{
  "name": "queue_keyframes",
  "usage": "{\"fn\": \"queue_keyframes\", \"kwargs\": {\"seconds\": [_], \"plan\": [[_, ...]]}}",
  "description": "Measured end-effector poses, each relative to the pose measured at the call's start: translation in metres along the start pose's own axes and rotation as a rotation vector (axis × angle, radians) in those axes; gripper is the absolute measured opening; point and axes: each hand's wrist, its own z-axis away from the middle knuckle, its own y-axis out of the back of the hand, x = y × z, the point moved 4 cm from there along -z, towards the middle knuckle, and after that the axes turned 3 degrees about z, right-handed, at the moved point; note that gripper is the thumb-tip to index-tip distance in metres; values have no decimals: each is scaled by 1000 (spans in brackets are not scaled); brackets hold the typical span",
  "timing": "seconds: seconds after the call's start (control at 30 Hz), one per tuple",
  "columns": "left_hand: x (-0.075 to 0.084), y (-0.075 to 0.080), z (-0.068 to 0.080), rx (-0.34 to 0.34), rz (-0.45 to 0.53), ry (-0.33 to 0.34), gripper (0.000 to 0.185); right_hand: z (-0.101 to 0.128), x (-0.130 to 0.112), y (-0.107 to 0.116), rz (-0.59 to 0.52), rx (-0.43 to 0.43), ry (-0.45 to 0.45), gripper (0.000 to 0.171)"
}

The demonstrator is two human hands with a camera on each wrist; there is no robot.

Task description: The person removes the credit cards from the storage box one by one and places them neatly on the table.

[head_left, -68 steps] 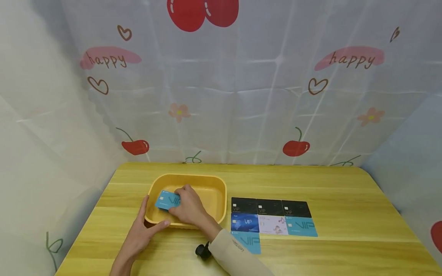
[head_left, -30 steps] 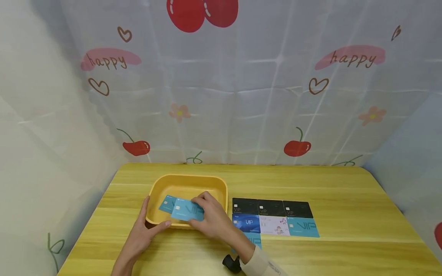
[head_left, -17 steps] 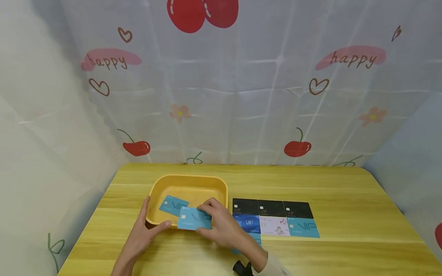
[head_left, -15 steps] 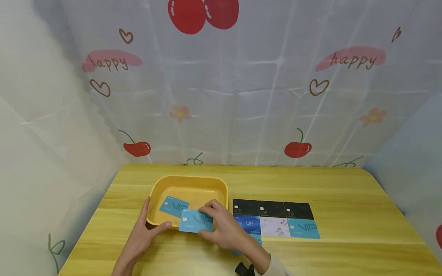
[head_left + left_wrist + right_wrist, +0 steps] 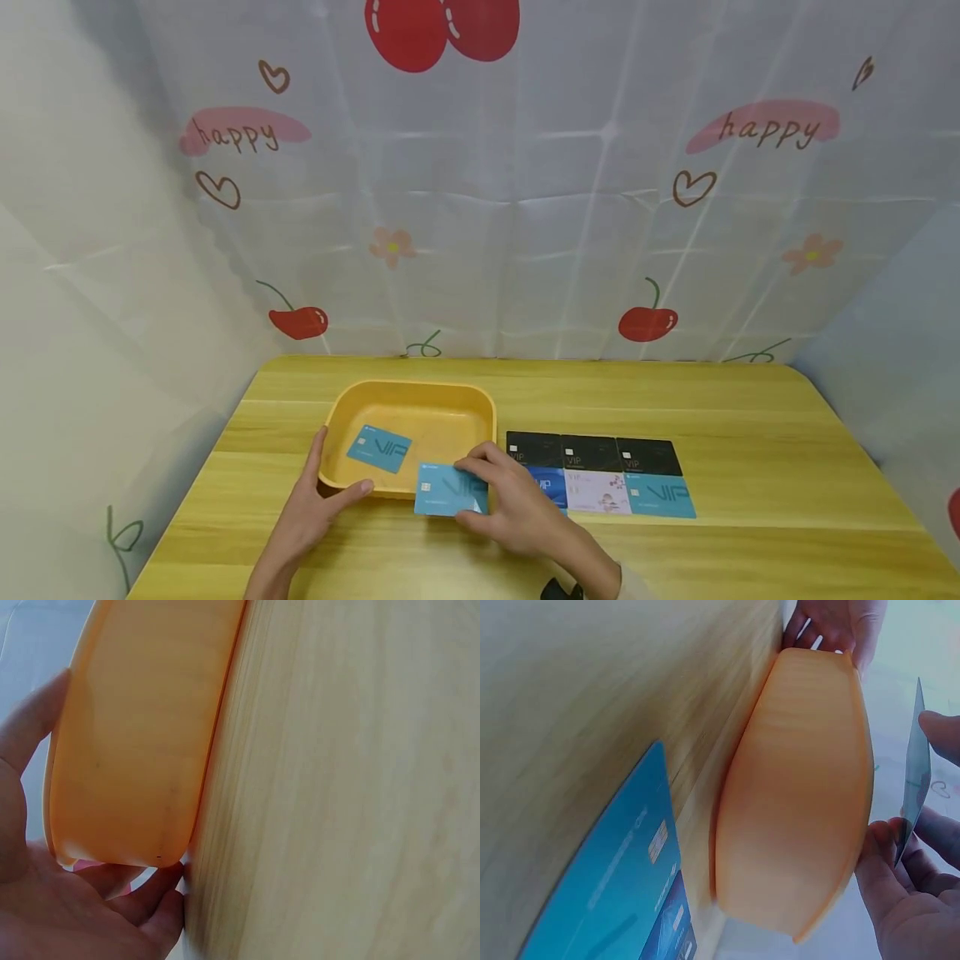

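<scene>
A yellow tray [image 5: 408, 387] stands on the wooden table [image 5: 750, 467] with one light blue VIP card [image 5: 378, 448] lying in it. My right hand [image 5: 480, 492] pinches a second light blue card [image 5: 446, 490] between thumb and fingers, just over the tray's front right rim. In the right wrist view that held card [image 5: 915, 772] shows edge-on beside the tray's outer wall [image 5: 802, 802]. My left hand [image 5: 330, 487] grips the tray's front left corner, thumb on the front wall. The left wrist view shows its fingers [image 5: 150, 900] curled under the tray [image 5: 142, 742].
To the right of the tray lies a grid of cards: three black ones [image 5: 592, 452], a dark blue one [image 5: 553, 486], a white-pink one [image 5: 597, 490] and a light blue one [image 5: 660, 496]. Another teal card [image 5: 622, 877] lies under my right wrist. Cherry-printed curtains enclose the table.
My right hand lifted one light blue card out of the tray and carried it right and toward me, past the front rim. The other card stayed in the tray. The left hand kept still.
</scene>
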Motion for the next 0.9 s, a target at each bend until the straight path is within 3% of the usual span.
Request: {"fn": "queue_keyframes", "kwargs": {"seconds": [0.47,0.9], "plan": [[2,1,-1,-5,20,-5,118,19,3,14,32,49,13,45],[0,0,-1,-6,27,-10,118,45,14,25,74,10,-50,49]]}}
